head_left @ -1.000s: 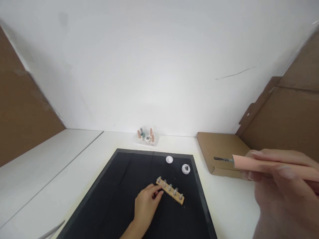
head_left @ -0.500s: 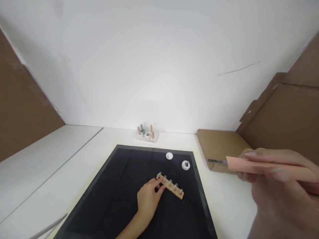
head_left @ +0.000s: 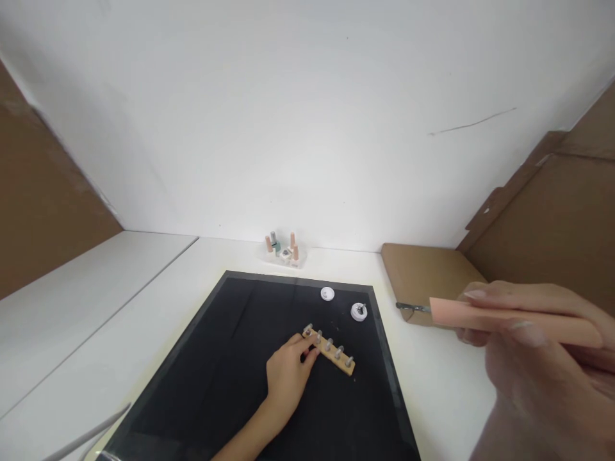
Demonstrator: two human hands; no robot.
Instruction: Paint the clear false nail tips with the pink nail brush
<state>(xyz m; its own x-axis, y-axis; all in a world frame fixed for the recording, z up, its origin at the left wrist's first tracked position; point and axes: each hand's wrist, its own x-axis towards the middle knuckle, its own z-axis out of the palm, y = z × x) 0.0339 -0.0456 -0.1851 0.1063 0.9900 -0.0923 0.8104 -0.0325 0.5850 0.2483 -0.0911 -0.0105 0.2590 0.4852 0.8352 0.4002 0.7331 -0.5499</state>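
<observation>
My left hand grips the near-left end of a narrow wooden nail-tip stand, thumb and fingers pinching its edge. Several clear nail tips stand in a row along it; one at the far left end leans over. Up close on the right, my right hand is closed round a peach-coloured nail polish brush. Its thin stem and dark, wet-looking tip point left, well apart from the stand.
A black mat lies under the stand. On it are a small white pot with dark bits inside and a white lid. Behind stands a clear tray of nail polish bottles. A flat cardboard box sits at right.
The view has tipped slightly, so the mat and stand appear a little higher. The brush has shifted slightly left and turned a little in my right hand. My left hand keeps its hold.
</observation>
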